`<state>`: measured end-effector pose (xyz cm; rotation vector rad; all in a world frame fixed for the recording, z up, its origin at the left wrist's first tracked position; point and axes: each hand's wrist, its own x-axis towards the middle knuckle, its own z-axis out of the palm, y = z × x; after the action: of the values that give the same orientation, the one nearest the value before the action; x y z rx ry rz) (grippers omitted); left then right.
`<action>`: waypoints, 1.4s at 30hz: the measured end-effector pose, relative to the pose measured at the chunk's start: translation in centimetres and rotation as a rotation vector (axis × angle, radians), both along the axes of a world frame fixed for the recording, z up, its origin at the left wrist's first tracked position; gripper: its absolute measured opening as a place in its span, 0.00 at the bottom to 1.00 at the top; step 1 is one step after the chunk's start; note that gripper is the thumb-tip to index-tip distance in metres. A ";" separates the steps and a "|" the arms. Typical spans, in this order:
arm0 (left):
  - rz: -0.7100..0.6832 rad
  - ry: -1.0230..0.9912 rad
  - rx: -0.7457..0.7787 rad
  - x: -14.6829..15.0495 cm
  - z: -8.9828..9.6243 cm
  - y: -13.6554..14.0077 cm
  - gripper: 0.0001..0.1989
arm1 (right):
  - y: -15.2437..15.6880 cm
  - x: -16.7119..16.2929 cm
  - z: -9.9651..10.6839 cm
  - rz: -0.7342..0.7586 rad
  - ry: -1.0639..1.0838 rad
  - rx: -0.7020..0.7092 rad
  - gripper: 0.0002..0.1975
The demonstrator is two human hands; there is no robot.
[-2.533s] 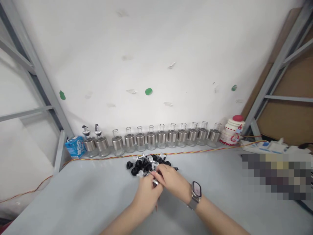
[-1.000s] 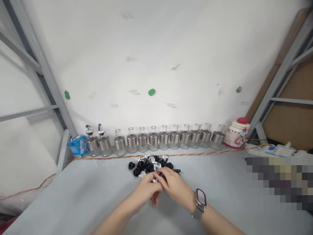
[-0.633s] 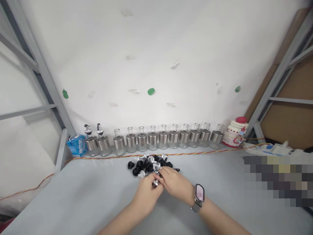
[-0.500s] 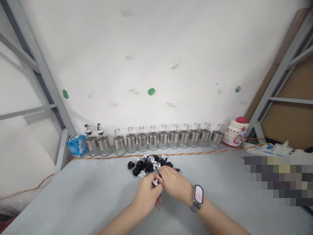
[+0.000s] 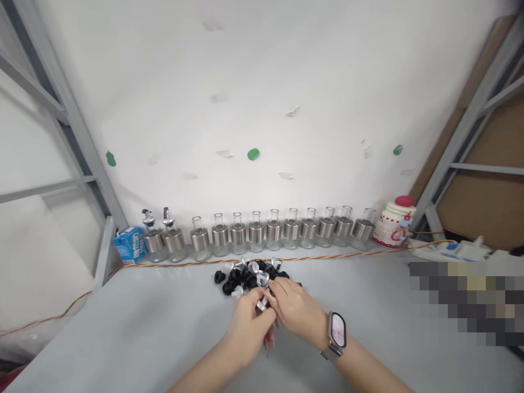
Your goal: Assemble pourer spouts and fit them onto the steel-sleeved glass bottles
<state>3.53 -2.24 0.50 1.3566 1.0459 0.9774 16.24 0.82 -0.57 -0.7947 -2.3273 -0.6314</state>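
Left hand point(image 5: 249, 327) and right hand point(image 5: 298, 310) had both shifted a touch right since the previous frame. Left pinched a silver-collared pourer spout point(image 5: 261, 307) narrowly between thumb and forefinger, probably to steady it; right fingers bunched at its upper end, partly hidden, couldn't tell if gripping. It was held over the grey table point(image 5: 164, 322), just in front of the pourer-part heap point(image 5: 235, 275), likely kept near for easy reach; steel-sleeved glass bottles point(image 5: 256, 232) lined the wall point(image 5: 196, 131), presumably out of the way
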 end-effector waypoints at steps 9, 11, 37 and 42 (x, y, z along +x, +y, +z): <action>-0.024 0.080 0.032 -0.5 -0.1 0.2 0.04 | -0.3 0.0 0.2 -0.013 0.031 -0.043 0.15; -0.021 0.098 0.045 -0.6 0.1 0.1 0.04 | -0.4 0.0 0.2 -0.019 0.044 -0.053 0.16; 0.038 0.322 0.271 -0.8 0.6 0.0 0.03 | 0.3 0.1 0.1 0.020 0.085 -0.054 0.14; 0.012 0.220 0.224 -0.6 0.5 -0.1 0.03 | 0.0 -0.1 0.6 0.012 0.119 -0.050 0.15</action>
<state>2.92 -2.33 1.00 1.6736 1.1338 0.9932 16.17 0.77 0.00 -0.8180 -2.2455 -0.5083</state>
